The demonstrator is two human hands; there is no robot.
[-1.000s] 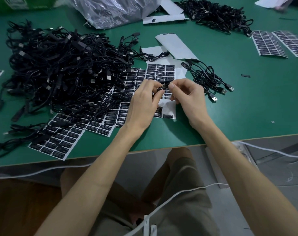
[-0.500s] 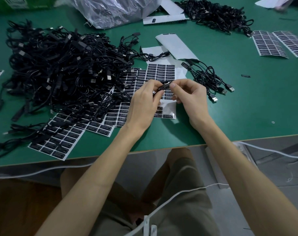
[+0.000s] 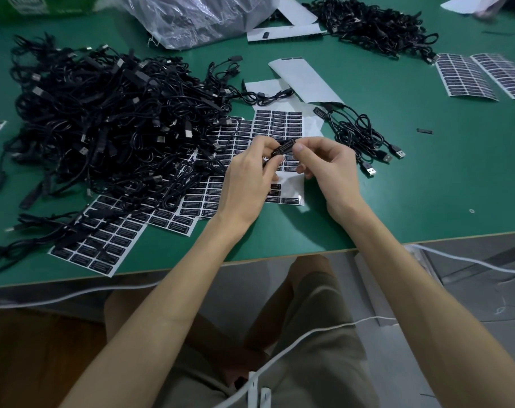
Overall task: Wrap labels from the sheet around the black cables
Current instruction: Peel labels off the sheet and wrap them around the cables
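Head view has the left hand [image 3: 247, 178] and right hand [image 3: 331, 172] both pinching one black cable [image 3: 284, 148], its label-wrapped stretch slanting between them, above the label sheet [image 3: 279, 119].

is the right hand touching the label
Touching. The head view shows the right hand pinching one end of the label, its thumb tip pressed against it with no gap.

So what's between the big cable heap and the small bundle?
Black label sheets on the table, and above them the left hand and right hand pinching a cable; head view.
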